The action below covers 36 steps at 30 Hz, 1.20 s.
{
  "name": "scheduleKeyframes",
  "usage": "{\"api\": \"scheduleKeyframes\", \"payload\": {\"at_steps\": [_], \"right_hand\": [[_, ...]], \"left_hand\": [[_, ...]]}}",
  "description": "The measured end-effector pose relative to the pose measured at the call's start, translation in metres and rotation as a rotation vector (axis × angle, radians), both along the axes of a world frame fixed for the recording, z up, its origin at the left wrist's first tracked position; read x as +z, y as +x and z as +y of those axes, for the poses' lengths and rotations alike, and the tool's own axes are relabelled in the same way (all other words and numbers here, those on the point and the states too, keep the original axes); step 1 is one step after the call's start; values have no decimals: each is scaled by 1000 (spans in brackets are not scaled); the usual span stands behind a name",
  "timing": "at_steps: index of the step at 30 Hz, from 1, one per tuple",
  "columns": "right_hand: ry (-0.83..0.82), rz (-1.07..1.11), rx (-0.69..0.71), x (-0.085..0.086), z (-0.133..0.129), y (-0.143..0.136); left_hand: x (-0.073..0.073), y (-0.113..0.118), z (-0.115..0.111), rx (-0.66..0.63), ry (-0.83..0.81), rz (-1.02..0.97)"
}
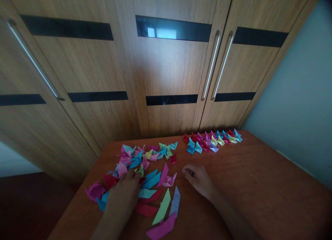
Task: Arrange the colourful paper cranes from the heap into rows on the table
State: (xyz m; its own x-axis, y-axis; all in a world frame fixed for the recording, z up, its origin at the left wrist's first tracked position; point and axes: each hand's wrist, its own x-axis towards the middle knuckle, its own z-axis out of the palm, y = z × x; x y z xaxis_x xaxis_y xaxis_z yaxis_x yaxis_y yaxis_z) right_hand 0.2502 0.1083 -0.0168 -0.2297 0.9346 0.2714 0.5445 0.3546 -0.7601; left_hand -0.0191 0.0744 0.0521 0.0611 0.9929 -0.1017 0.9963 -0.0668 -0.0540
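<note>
My left hand (pixel 126 188) reaches over a loose heap of folded paper pieces, palm down. Its fingers are partly visible, slightly apart and bent down among the papers; no held piece shows. Close to its fingertips is a small green folded paper (pixel 140 170), and a pink one (pixel 122 169) lies just beyond. My right hand (pixel 198 179) rests on the table with fingers curled in, and nothing shows in it. Between the hands lie a pink folded paper star (pixel 169 180) and flat folded strips: blue (pixel 151 181), pale green (pixel 162 206), lilac (pixel 175 201) and magenta (pixel 162 228).
Several small pointed paper pieces (pixel 206 146) stand in rows at the table's back right. More folded shapes, including a dark red one (pixel 173 159), lie at the back left. The brown wooden table (pixel 259 184) meets a wooden wardrobe (pixel 171 67) with metal handles (pixel 211 65).
</note>
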Motion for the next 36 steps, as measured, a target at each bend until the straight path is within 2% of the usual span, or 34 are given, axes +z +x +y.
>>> {"api": "scheduleKeyframes", "payload": {"at_steps": [8,15,18,21,25,29,33,36], "right_hand": [[-5,-3,9,0,-2,-1],[3,-4,7,7,-4,-3],[1,30,28,12,-9,-6],[-13,111,95,18,-16,-12],[16,170,178,22,-24,-18],[52,143,185,21,-25,-19],[65,151,141,19,-23,-19],[83,171,85,22,-24,-19]], "left_hand": [[-4,4,6,-24,19,62],[6,6,2,-132,226,-12],[13,15,-1,-218,292,-158],[14,31,1,-296,261,-324],[5,53,5,-352,216,-414],[-3,65,4,-388,199,-569],[-8,59,4,-340,206,-879],[-13,49,5,-242,100,-1139]]}}
